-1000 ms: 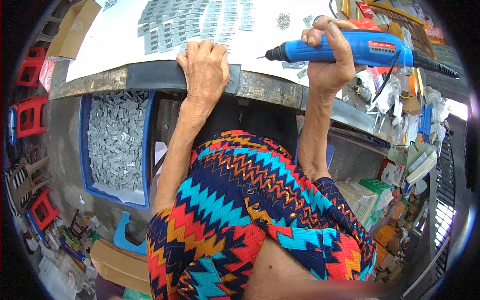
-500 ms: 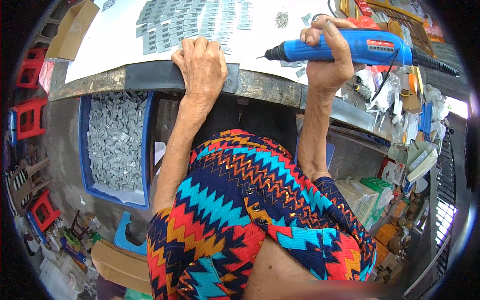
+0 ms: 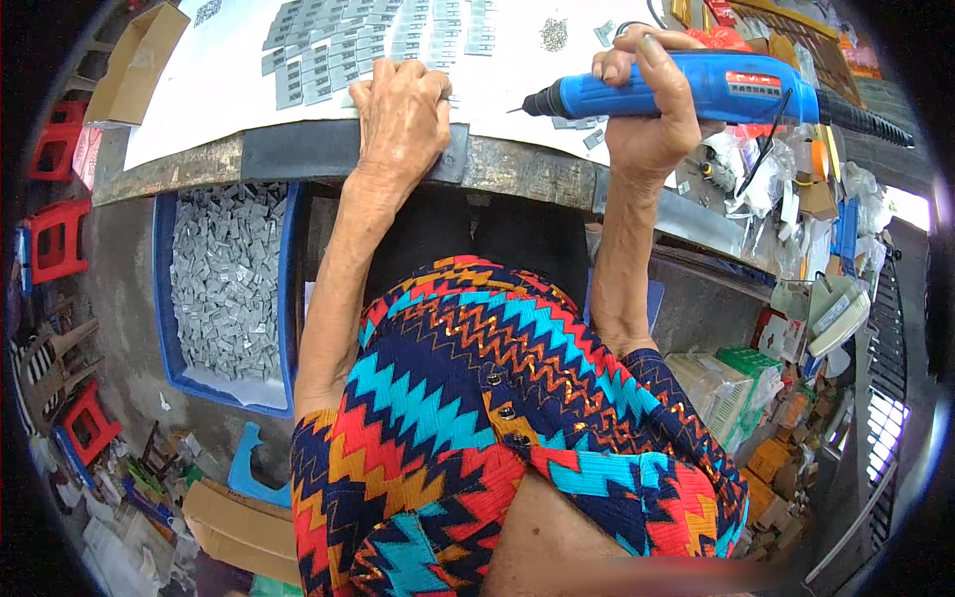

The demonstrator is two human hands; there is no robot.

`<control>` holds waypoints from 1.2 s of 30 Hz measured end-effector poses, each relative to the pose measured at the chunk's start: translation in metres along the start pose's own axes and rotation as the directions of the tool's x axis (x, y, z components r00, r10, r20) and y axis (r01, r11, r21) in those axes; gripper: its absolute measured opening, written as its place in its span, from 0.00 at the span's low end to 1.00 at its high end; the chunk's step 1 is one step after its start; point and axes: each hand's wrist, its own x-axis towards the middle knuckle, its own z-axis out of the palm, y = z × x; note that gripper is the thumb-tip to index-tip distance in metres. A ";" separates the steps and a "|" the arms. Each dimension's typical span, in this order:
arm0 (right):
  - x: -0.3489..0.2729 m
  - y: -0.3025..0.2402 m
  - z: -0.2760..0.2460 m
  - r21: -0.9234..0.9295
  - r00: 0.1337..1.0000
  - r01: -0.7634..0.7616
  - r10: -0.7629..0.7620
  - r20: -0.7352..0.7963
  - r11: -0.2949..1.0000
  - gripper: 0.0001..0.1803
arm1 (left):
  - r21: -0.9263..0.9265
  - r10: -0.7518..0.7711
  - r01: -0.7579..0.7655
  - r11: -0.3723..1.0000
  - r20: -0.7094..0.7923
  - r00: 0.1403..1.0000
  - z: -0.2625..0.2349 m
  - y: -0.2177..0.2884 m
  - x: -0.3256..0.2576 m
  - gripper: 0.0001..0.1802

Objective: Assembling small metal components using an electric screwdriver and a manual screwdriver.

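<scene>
At the near edge of a paper-covered workbench (image 3: pixel 239 99), a person's left hand (image 3: pixel 403 114) lay flat, fingers spread over the rim and onto the rows of small grey metal parts (image 3: pixel 358 45), while the right hand (image 3: pixel 652 109) was wrapped fully around a blue electric screwdriver (image 3: pixel 696 90), its tip pointing left above the sheet. Over the previous second the left hand had edged slightly toward the bench's middle; the screwdriver had barely shifted and remained lifted clear of the parts, suggesting a pause between fastenings rather than a drive in progress. A small heap of screws (image 3: pixel 554 35) sat just beyond the tool. Below the bench, to the left, a blue crate (image 3: pixel 164 289) held a mass of similar grey pieces. The bit's path to the rows was open, though the left hand covered the nearest parts. Packaging and boxes (image 3: pixel 786 199) crowded the right side, and red plastic stools (image 3: pixel 55 239) stood on the floor at left.
</scene>
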 end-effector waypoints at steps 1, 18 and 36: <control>0.000 0.000 0.000 0.014 0.999 -0.023 0.023 -0.022 1.000 0.10 | -0.007 -0.004 0.004 1.000 0.036 0.999 0.000 -0.001 0.001 0.05; 0.006 0.013 0.037 -0.062 1.000 0.003 -0.004 -0.022 0.998 0.11 | -0.064 0.019 -0.022 0.998 -0.047 0.999 0.012 -0.003 0.001 0.04; 0.011 0.032 0.059 -0.252 0.990 0.030 0.006 0.138 0.967 0.08 | -0.191 -0.035 0.013 0.982 -0.111 0.993 0.018 -0.002 0.000 0.03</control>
